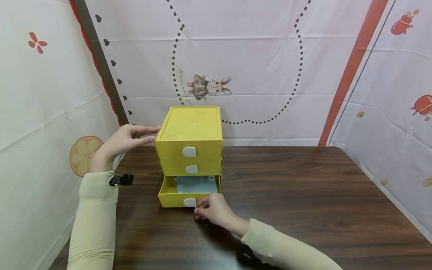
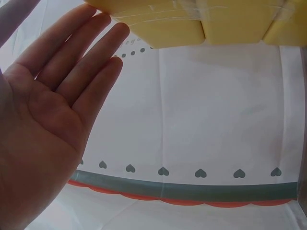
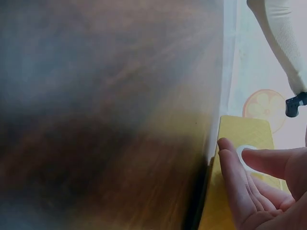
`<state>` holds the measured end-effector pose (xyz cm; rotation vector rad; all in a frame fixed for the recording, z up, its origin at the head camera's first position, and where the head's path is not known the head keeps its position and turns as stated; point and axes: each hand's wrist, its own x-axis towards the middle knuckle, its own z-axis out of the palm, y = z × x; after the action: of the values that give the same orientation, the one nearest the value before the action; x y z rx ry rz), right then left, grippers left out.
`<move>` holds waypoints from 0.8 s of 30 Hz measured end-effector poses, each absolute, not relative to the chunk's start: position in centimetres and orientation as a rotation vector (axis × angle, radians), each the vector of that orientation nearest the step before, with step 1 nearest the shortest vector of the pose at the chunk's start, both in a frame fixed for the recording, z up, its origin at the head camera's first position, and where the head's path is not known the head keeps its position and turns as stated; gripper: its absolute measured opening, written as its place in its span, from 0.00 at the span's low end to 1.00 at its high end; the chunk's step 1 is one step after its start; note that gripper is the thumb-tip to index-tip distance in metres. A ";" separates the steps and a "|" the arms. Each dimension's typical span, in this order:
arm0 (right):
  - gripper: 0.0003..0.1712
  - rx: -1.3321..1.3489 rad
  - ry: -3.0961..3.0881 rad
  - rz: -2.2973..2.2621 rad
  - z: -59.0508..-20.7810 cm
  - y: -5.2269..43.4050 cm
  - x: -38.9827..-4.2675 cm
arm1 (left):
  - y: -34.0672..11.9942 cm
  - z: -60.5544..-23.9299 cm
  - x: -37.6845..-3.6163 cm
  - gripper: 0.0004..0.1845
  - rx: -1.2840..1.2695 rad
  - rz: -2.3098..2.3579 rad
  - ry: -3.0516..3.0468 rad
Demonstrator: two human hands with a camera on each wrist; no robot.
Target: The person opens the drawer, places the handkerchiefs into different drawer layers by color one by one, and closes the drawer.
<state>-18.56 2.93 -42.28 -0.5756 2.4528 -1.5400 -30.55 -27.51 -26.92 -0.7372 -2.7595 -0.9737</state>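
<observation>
A small yellow cabinet (image 1: 190, 127) with three drawers stands at the back left of a dark wooden table (image 1: 303, 195). Its bottom drawer (image 1: 170, 197) is partly pulled out, and a pale blue-white item (image 1: 197, 183) lies inside. My left hand (image 1: 126, 140) lies flat, fingers straight, against the cabinet's upper left side. In the left wrist view the palm (image 2: 53, 110) is spread and the fingertips meet the yellow cabinet (image 2: 192, 21). My right hand (image 1: 212, 210) touches the front of the bottom drawer beside its white handle (image 1: 189, 202). The right wrist view shows fairly straight fingers (image 3: 230, 177) and a thumb at the handle (image 3: 242, 152).
White cloth walls printed with a rabbit (image 1: 209, 87), dotted lines and hearts enclose the table at the back and both sides. The tabletop stretches bare to the right of the cabinet, and its right edge (image 1: 388, 195) runs along the cloth.
</observation>
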 end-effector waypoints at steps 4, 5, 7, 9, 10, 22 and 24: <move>0.07 -0.522 2.420 -1.611 -42.5 2.9 -19.0 | -27.6 -27.1 -30.8 0.22 -0.725 -0.980 -2.769; 0.07 -0.509 2.410 -1.631 -42.5 2.9 -19.2 | -27.6 -27.1 -30.8 0.22 -0.720 -0.978 -2.772; 0.07 -0.480 2.386 -1.674 -42.5 2.9 -19.5 | -27.7 -27.2 -30.9 0.22 -0.710 -0.972 -2.779; 0.08 -0.452 2.363 -1.712 -42.6 2.9 -19.8 | -27.7 -27.2 -31.0 0.22 -0.710 -0.971 -2.780; 0.08 -0.438 2.352 -1.730 -42.7 2.9 -19.9 | -27.6 -27.1 -31.0 0.22 -0.715 -0.973 -2.778; 0.08 -0.309 2.262 -1.872 -41.3 2.6 -19.9 | -27.5 -26.9 -30.6 0.22 -0.751 -0.971 -2.761; 0.07 -0.281 2.255 -1.878 -40.7 2.5 -19.6 | -27.5 -26.9 -30.6 0.21 -0.748 -0.975 -2.758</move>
<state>-19.65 2.52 -40.70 -0.2806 2.2554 -1.8782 -30.59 -27.49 -26.90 -0.7485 -2.7583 -0.9753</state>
